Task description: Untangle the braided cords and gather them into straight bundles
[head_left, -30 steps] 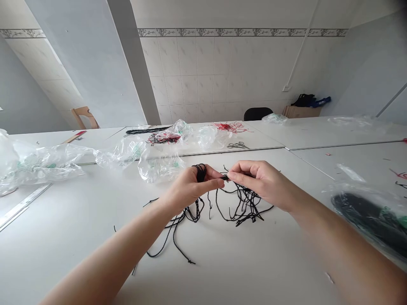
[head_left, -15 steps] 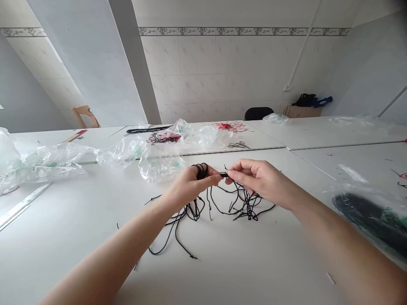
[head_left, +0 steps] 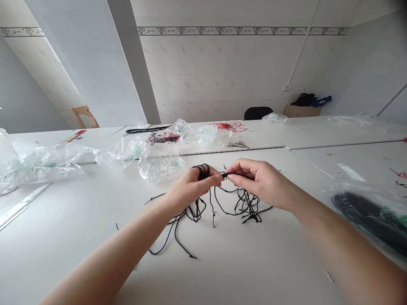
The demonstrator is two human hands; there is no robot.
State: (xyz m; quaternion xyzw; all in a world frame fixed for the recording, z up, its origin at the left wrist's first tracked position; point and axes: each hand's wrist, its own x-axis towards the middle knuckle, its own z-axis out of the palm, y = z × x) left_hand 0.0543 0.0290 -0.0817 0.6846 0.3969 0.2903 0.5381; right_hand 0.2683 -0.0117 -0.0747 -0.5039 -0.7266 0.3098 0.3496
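Observation:
My left hand [head_left: 199,184] is closed, its thumb and forefinger pinching a black cord [head_left: 224,174] while several loops of cord [head_left: 201,170] wrap round its fingers. Opposite it, my right hand [head_left: 254,178] pinches the same cord at a small knotted part between the two hands. From my right hand a strand runs back along the thumb. Below the hands lie tangled black cords, one bunch [head_left: 251,207] under my right hand and another [head_left: 192,212] under my left. Some cord ends carry small knots. The fingertips partly hide the knotted part.
Clear plastic bags [head_left: 160,163] lie across the table's left and middle. Farther back are scissors [head_left: 238,145], red threads [head_left: 230,126] and a black cord bundle [head_left: 146,130]. A bag of black material [head_left: 365,216] sits at right, a metal ruler [head_left: 23,205] at left.
A strand now lies along my right thumb, where none showed before. The cords hanging under my right hand have shifted slightly. Both hands stay almost in place, pinching the cord.

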